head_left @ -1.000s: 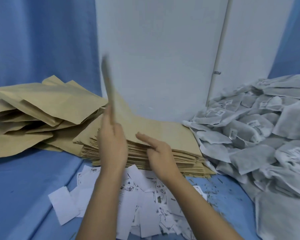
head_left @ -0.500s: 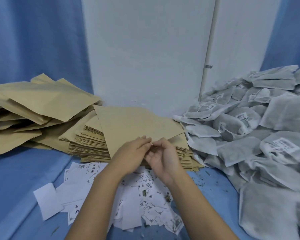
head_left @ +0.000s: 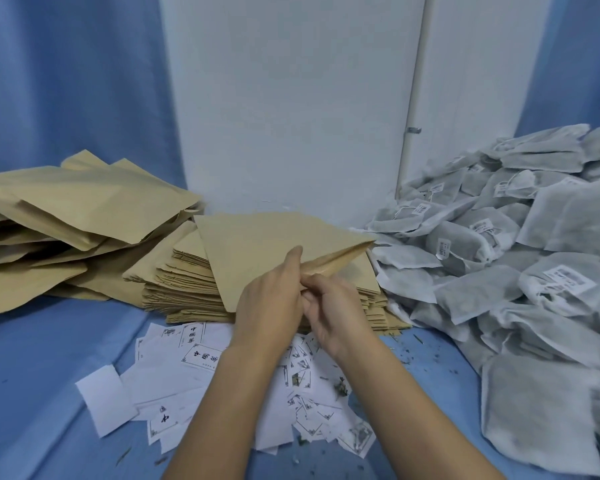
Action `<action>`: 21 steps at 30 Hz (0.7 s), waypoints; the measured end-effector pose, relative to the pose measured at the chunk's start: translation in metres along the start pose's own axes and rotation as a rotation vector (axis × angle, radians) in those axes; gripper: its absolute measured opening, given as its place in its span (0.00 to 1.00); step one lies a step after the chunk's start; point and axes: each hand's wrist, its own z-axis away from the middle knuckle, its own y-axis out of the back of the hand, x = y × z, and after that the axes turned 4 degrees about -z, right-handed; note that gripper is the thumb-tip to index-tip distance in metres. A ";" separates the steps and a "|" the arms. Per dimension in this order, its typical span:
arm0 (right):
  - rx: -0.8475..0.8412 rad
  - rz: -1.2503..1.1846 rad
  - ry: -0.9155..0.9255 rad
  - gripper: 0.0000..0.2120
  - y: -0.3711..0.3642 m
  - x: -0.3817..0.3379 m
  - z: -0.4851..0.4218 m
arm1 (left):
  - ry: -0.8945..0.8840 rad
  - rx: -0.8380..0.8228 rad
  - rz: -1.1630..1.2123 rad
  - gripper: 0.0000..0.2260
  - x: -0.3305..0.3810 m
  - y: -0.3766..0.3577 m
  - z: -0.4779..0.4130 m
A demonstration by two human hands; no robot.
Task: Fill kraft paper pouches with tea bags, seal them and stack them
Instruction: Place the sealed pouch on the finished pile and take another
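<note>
One kraft paper pouch point(head_left: 250, 251) is held flat above the stack of flat kraft pouches point(head_left: 187, 285) in the middle. My left hand point(head_left: 272, 303) pinches the pouch's near edge with thumb on top. My right hand point(head_left: 333, 306) pinches the lower layer of the same edge, and the pouch's mouth gapes a little on its right side. A large heap of grey-white tea bags point(head_left: 520, 271) with small labels lies to the right.
A loose pile of bulkier kraft pouches point(head_left: 66, 223) lies at the left. White printed paper labels point(head_left: 194, 386) are scattered on the blue cloth point(head_left: 42, 375) under my forearms, with tea crumbs around. A white wall stands behind.
The pouch went from upright in my left hand to lying flat over the stack. Both hands came together at its near edge, and its mouth has now parted slightly.
</note>
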 end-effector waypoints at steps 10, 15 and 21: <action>0.139 0.214 0.034 0.17 0.004 -0.003 0.002 | 0.015 0.069 0.074 0.30 0.004 -0.011 0.007; 0.110 0.163 0.029 0.14 -0.001 -0.003 0.002 | 0.030 0.056 0.098 0.26 -0.001 -0.008 0.000; 0.152 0.107 -0.022 0.10 0.004 -0.007 0.004 | -0.033 -0.062 -0.084 0.22 -0.004 -0.006 -0.005</action>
